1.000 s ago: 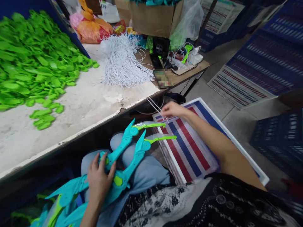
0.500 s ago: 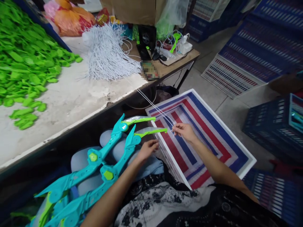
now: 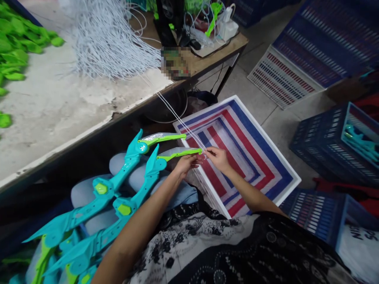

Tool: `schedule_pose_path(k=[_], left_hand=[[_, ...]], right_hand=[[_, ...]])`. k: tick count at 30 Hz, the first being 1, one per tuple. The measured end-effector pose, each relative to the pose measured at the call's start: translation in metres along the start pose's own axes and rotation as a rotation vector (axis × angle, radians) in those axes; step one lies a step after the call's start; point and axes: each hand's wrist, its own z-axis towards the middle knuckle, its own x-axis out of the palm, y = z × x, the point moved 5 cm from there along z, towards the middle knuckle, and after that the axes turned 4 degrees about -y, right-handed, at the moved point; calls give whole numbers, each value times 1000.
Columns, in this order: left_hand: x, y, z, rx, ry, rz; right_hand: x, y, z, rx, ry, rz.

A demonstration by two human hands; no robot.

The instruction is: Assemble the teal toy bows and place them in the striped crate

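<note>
Two teal toy bows with lime-green limb tips lie side by side across the knees. My right hand pinches thin white cords at the hooked green tip of the nearer bow. The cords run taut from the bundle of white cords on the table. My left hand is just beneath that same tip, fingers stretched toward the cord ends. Whether its fingertips touch the cord is hard to make out. The farther bow's green tip has no hand on it.
A white-rimmed crate lined with red, white and blue striped sheet stands to the right. Green plastic parts are heaped on the worn table. Stacked blue crates stand farther right, one holding teal parts. A power strip sits on the table corner.
My right hand has brought the cords left to the nearer bow's tip. My left hand has come up close under that tip. The view has shifted slightly right and down.
</note>
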Motion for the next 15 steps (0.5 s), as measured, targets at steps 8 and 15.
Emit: schedule_pose_path(k=[8, 15], left_hand=[[-2, 6, 9, -2, 26, -27], [-1, 12, 18, 29, 45, -35]], right_hand=[[9, 1, -2, -127, -20, -103], [14, -3, -4, -193, 10, -88]])
